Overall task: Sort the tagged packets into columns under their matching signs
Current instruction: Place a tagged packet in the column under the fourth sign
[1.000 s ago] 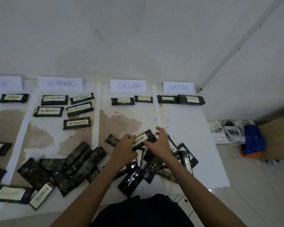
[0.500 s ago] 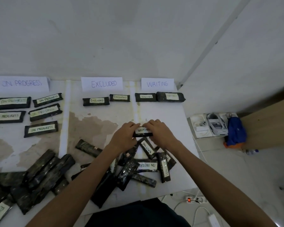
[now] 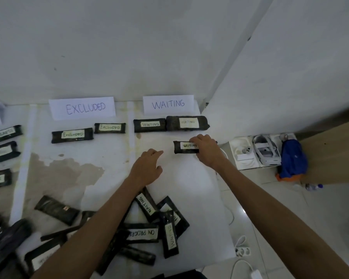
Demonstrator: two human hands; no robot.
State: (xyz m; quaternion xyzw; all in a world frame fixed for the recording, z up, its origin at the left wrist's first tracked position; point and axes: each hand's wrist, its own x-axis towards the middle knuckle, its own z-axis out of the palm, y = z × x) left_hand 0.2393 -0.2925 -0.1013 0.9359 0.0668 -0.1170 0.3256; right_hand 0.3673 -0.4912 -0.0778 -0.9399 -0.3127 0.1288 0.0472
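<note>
- Packets (image 3: 149, 232) lie heaped at 6 o'clock on the surface (image 3: 189, 188). They look light, soft and glossy, so probably slippery.
- Left grip (image 3: 147, 168), at centre, hangs relaxed and holds nothing.
- Right grip (image 3: 207, 152), at 1 o'clock, pinches the right end of a WAITING packet (image 3: 184, 147), on or just over the surface. Holding by an end seems best, since it keeps the tag readable.
- At 12 o'clock, a row (image 3: 149, 127) of two packets tagged alike sits under the WAITING sign (image 3: 168, 104).
</note>
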